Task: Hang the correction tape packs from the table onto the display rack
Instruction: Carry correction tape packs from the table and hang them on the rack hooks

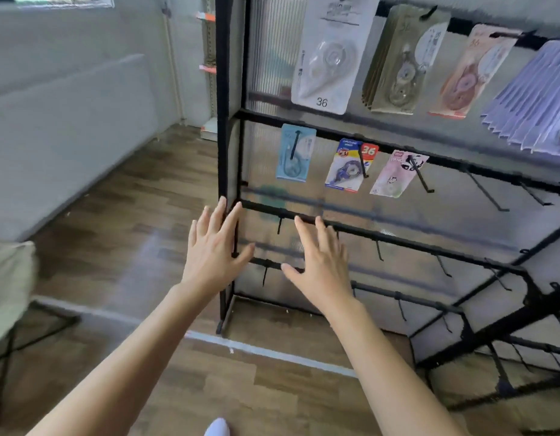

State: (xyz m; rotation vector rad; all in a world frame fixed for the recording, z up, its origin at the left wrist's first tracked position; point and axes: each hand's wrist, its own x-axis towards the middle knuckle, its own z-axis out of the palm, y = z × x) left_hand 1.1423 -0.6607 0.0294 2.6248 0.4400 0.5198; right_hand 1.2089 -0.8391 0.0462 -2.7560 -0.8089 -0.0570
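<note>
The black display rack [223, 127] stands ahead of me with hooks on several rails. Its top rail carries a white correction tape pack [327, 58], a beige bundle [401, 64], a pink bundle [470, 77] and a lilac bundle [536, 96]. On the second rail hang a blue pack [292, 155], a blue-and-red pack [347, 166] and a pink pack [395, 174]. My left hand [214, 250] and my right hand [322, 262] are both held out with spread straight fingers in front of the lower rails, holding nothing.
Bare hooks [486, 193] stick out along the right of the second rail and on the lower rails. A green-topped folding table [8, 278] edge shows at far left. Wooden floor with a white tape line [272, 352] lies below; a shoe tip [217, 427] is at the bottom.
</note>
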